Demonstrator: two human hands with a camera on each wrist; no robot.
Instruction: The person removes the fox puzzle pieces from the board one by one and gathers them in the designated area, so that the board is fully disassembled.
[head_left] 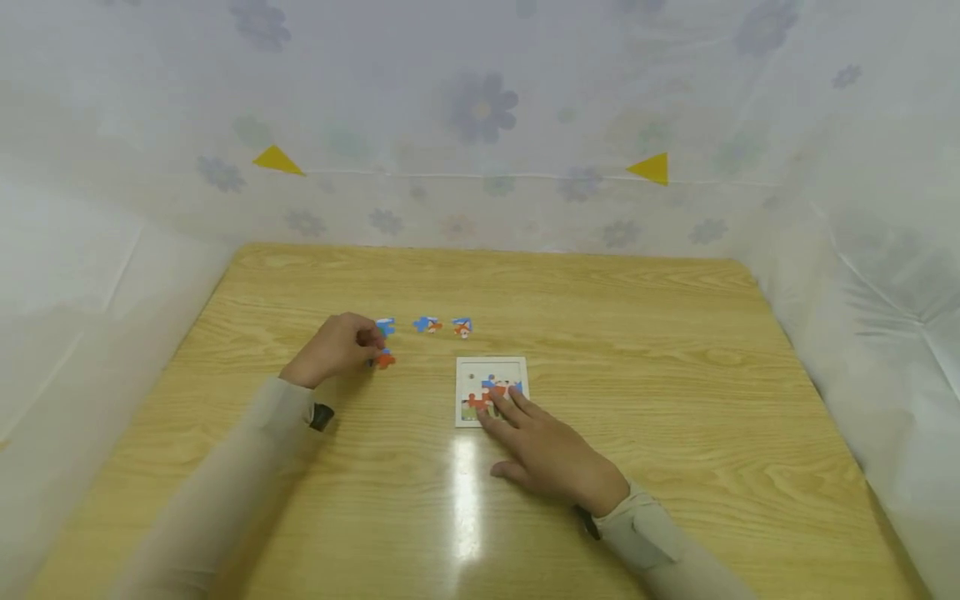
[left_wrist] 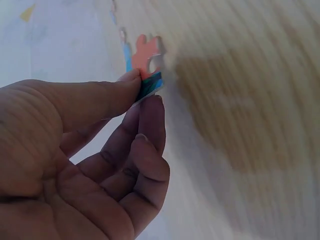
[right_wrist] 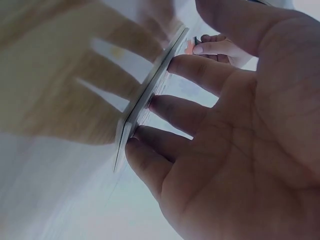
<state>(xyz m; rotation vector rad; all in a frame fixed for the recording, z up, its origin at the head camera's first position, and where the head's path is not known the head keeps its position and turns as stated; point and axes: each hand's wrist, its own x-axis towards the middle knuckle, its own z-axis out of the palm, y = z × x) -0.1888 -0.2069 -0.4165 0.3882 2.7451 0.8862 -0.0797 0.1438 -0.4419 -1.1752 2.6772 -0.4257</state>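
L hand [head_left: 337, 346] pinches an orange-blue puzzle piece [head_left: 384, 359] just above the counter [head_left: 675, 350]; R hand [head_left: 547, 450], fingers straight, presses on puzzle tray [head_left: 491, 367]; 2 loose pieces [head_left: 444, 326] nearby.

Two yellow triangles [head_left: 278, 160] mark the flowered sheet [head_left: 480, 108] (behind the table [head_left: 675, 350]).

Orange-and-blue puzzle pieces [head_left: 427, 325] lie on the pale wood-grain table [head_left: 637, 333], near a white-framed puzzle board [head_left: 491, 367], before flower-printed sheeting [head_left: 480, 108].
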